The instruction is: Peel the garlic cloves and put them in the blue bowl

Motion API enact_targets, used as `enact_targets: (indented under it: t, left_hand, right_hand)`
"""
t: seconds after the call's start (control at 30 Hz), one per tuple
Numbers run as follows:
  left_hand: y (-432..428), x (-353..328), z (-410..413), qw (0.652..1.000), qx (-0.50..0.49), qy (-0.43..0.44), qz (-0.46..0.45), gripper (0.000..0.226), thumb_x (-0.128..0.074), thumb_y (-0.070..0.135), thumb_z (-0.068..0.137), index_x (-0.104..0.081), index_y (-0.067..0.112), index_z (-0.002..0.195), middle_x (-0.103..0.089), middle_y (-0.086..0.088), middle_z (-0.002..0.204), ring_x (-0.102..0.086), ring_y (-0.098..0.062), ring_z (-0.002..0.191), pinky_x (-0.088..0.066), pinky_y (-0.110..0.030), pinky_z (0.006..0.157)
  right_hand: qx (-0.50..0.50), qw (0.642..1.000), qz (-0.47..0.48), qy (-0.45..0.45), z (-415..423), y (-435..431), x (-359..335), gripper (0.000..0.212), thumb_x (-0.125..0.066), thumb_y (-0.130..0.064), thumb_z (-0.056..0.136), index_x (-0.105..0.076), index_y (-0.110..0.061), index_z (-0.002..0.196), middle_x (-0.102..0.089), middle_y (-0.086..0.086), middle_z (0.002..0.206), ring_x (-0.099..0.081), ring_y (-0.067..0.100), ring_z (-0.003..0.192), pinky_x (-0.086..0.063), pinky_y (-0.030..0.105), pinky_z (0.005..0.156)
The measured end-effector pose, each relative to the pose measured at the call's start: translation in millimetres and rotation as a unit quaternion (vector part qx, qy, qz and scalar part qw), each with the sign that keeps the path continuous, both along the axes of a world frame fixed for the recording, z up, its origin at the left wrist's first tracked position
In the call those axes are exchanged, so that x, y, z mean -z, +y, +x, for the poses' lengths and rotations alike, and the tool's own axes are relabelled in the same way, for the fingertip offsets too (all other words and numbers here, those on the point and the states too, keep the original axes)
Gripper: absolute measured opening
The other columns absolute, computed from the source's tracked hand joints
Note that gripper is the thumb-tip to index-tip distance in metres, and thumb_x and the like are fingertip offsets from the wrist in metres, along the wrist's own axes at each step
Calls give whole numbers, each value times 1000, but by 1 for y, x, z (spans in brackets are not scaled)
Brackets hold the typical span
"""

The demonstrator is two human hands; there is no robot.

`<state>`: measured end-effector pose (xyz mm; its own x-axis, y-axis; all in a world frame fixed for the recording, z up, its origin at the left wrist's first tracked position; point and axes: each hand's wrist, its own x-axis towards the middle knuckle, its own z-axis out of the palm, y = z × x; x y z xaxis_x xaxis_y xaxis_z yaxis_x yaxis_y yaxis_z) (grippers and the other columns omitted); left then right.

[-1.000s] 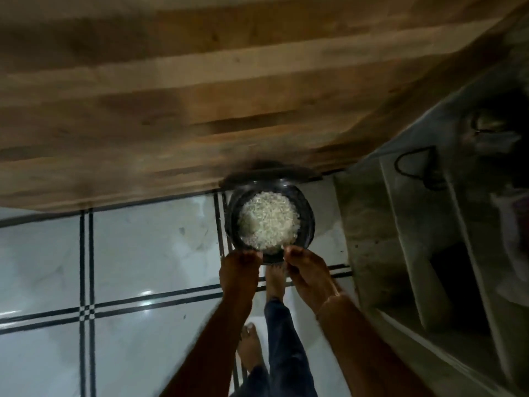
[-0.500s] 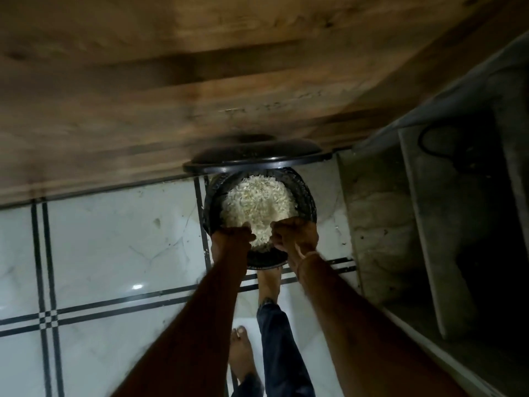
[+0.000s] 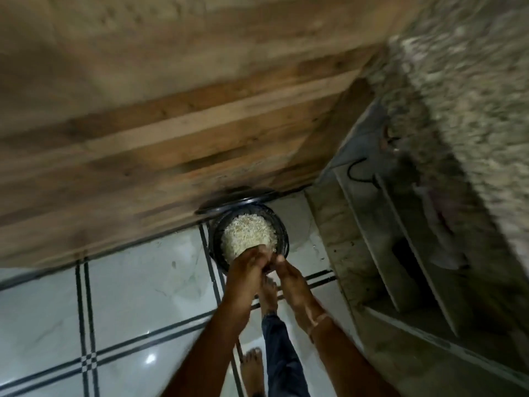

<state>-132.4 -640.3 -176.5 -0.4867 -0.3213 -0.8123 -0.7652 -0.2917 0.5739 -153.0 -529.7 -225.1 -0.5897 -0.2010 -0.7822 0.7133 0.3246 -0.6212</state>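
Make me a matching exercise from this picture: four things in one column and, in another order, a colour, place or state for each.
Things:
1. bin
2. lid
3. floor
4. trouser leg

Descriptions:
a. white tiles with dark lines
b. dark blue
c. holds pale flakes
d. stands behind the bin, against the wooden panel

Pairs: 1-c, 2-d, 3-a, 4-b.

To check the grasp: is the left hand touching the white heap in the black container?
Cannot tell. In the head view the left hand overlaps the white heap, but blur hides any gap.
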Motion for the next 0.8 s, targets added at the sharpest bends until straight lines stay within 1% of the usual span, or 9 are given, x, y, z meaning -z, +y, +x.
enact_targets:
  t: [0.1, 0.17, 0.27, 0.3, 0.37, 0.47, 0.53, 0.63, 0.8]
  left_hand:
    - [35, -62, 35, 962, 171, 87, -195, 44, -64, 35, 102, -58, 26, 144, -61, 8, 136, -59, -8, 122, -37, -3, 85]
    - [59, -97, 57, 936, 238, 130, -223, 52, -63, 39, 102, -51, 26, 151, -55, 8, 147, -53, -6, 129, -33, 0, 94]
    - [101, -139, 87, 901, 311, 182, -242, 53, -62, 44, 101, -51, 29, 150, -52, 6, 154, -48, -14, 142, -40, -32, 117]
    - [113, -148, 93, 893, 328, 190, -244, 52, -62, 45, 101, -51, 29, 150, -53, 6, 154, -48, -15, 142, -41, -38, 117]
    - [148, -172, 105, 864, 373, 223, -254, 51, -62, 44, 101, -53, 27, 148, -55, 3, 151, -49, -17, 141, -40, -34, 116]
    - [203, -197, 120, 810, 442, 272, -274, 49, -64, 40, 100, -55, 24, 146, -56, 0, 148, -49, -19, 138, -34, -24, 109]
    - [238, -208, 124, 775, 478, 304, -280, 50, -64, 40, 100, -55, 25, 146, -55, 0, 149, -50, -20, 137, -40, -30, 111]
    - [298, -216, 126, 735, 513, 340, -285, 50, -65, 39, 100, -55, 25, 146, -55, -1, 149, -51, -22, 137, -44, -40, 112]
    - [407, -217, 134, 687, 570, 354, -279, 49, -66, 36, 100, -55, 23, 146, -54, 0, 150, -50, -21, 137, -40, -33, 113]
  right_hand:
    - [26, 994, -29, 101, 11, 40, -83, 24, -41, -32, 113, -65, -36, 119, -64, -25, 106, -62, -24, 85, -45, -1, 68]
    - [46, 989, -36, 139, 37, 73, -130, 29, -42, -33, 112, -61, -31, 134, -62, -26, 117, -59, -23, 104, -43, -3, 78]
    - [89, 971, -3, 221, 89, 128, -184, 42, -46, -39, 109, -57, -26, 148, -58, -13, 146, -52, -4, 133, -40, 13, 106]
    - [101, 964, 11, 246, 103, 143, -194, 41, -47, -39, 109, -57, -29, 147, -58, -14, 146, -52, -9, 130, -40, 13, 107]
    - [134, 945, 45, 295, 134, 184, -217, 30, -48, -36, 109, -60, -38, 137, -62, -21, 136, -55, -17, 121, -43, 9, 102]
    - [170, 918, 110, 341, 170, 244, -235, 26, -48, -36, 109, -60, -37, 132, -63, -18, 131, -60, -4, 119, -50, 26, 105]
    - [172, 902, 167, 359, 184, 284, -238, 33, -48, -38, 109, -62, -28, 137, -63, -7, 136, -59, 7, 122, -50, 34, 107]
    - [173, 879, 238, 375, 205, 345, -242, 35, -49, -38, 109, -63, -25, 138, -64, -4, 137, -57, 9, 124, -45, 27, 105]
    - [194, 862, 308, 353, 241, 451, -238, 36, -51, -37, 109, -62, -24, 141, -62, -4, 140, -55, 11, 129, -38, 19, 105]
